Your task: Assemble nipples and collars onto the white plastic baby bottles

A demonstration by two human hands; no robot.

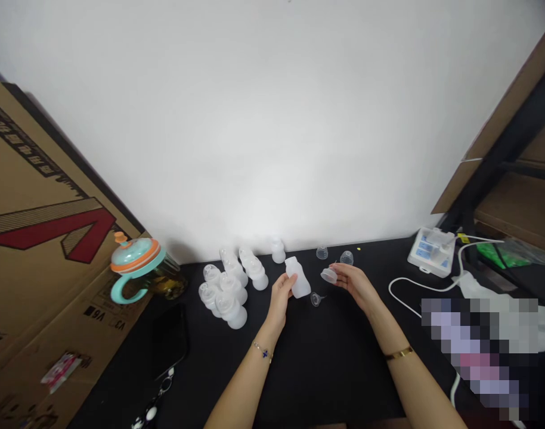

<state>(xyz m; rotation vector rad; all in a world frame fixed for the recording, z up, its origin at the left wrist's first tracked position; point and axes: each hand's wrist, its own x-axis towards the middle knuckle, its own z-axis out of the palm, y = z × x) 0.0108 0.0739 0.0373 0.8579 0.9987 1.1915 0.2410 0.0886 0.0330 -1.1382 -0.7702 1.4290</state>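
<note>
My left hand (281,293) is closed around a white, waisted baby bottle (299,281), which it holds tilted above the black table. Between the fingers of my right hand (352,281) is a clear plastic cap (329,275), a short way right of the bottle. A clear bottle nipple (316,300) lies on the table between my hands. Farther back stand a clear dome cap (322,252) and another dome cap (346,258). One white bottle (278,250) stands alone near the wall. Left of my hands, several bottles with clear tops (231,310) are grouped closely.
A teal-lidded pitcher (142,268) and a black phone (169,339) are at the left, beside a large cardboard box (40,238). On the right lie a small clear-lidded case (432,251) and a white cable (404,280). A white wall (272,119) rises behind the table.
</note>
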